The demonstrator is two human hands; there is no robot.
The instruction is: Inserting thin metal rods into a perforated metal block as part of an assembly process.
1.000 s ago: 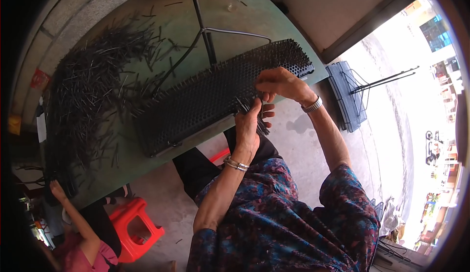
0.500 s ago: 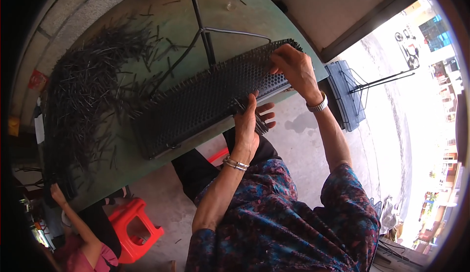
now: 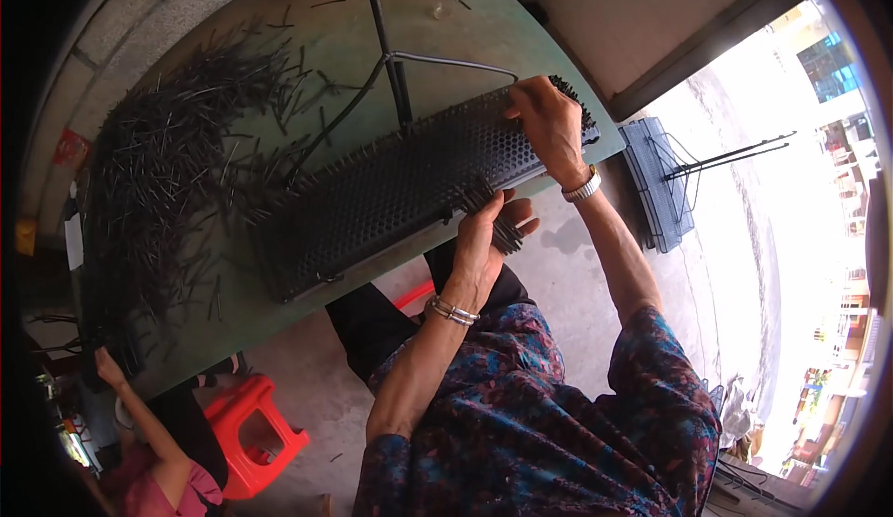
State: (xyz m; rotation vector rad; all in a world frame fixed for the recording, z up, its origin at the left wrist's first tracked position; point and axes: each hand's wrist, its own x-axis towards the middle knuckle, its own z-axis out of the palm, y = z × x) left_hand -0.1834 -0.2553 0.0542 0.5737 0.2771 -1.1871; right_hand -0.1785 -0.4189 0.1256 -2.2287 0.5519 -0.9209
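A long black perforated panel (image 3: 381,210) lies slanted across the table's near edge. Short black pieces stick up along its far edge and crowd its right end. My left hand (image 3: 476,247), with bracelets on the wrist, is closed round a bunch of thin black strips (image 3: 507,236) at the panel's near edge. Over the panel's right end, my right hand (image 3: 551,131) is bent down with thumb and fingers pinched together. Whatever those fingertips hold is hidden or too small to make out. A large pile of loose black strips (image 3: 172,154) covers the table's left side.
The green table (image 3: 456,47) carries a black metal stand (image 3: 377,14) behind the panel. At lower left, a co-worker's hand (image 3: 110,368) touches dark things at the table edge. A red stool (image 3: 251,433) stands on the floor; a dark rack (image 3: 656,182) is beyond the right corner.
My right hand has moved slightly left and up over the panel, its wrist shifting left. My left hand, with the bunch of strips, has shifted a little to the right.
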